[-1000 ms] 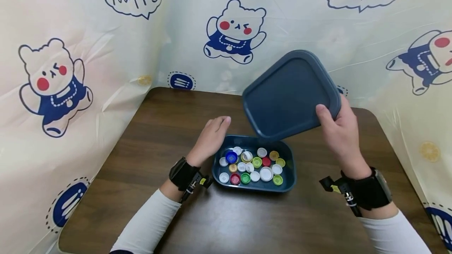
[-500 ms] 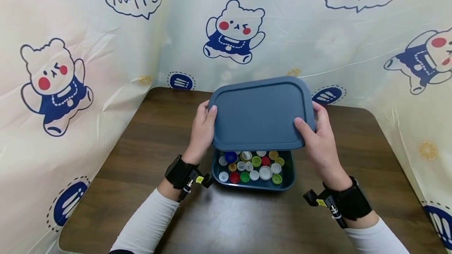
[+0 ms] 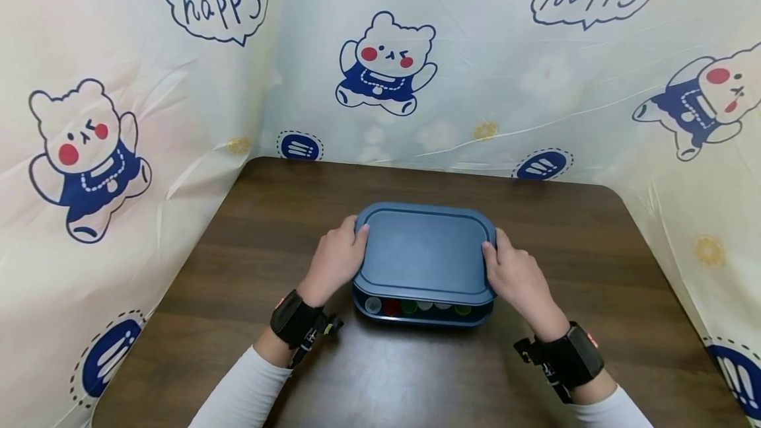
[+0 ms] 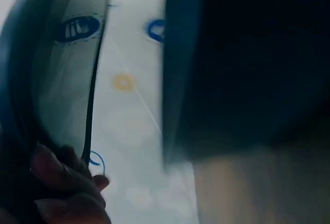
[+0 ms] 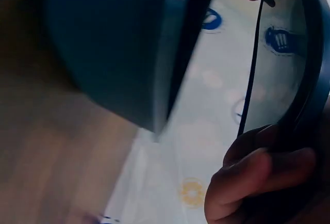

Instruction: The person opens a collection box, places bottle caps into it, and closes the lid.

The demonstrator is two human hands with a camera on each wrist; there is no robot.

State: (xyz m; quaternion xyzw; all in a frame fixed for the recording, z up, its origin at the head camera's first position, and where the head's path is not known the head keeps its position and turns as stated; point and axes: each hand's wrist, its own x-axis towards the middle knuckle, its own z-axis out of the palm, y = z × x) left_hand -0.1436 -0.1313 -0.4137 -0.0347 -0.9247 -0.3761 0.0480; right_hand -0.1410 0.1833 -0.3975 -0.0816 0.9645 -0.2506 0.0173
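Observation:
A blue-grey rectangular lid (image 3: 425, 253) is held by both hands over a dark blue tray-like box (image 3: 423, 321). My left hand (image 3: 335, 259) grips the lid's left edge, thumb on top. On the right edge my right hand (image 3: 523, 281) grips it the same way, its curled fingers (image 5: 242, 177) under the rim in the right wrist view. Through the front gap between lid and box, several bottle caps (image 3: 391, 307) show in a row. The lid hides the other contents. In the left wrist view, the box wall (image 4: 183, 79) stands apart from the lid (image 4: 20, 69).
The brown wooden table (image 3: 285, 216) surrounds the box. Behind and at both sides hangs a pale curtain (image 3: 475, 71) printed with bears and the word happy. Each wrist wears a black strap (image 3: 297, 319) with a small camera.
The left hand has taken hold of the lid's left edge. The lid has swung level and come down over the box, covering most of the caps.

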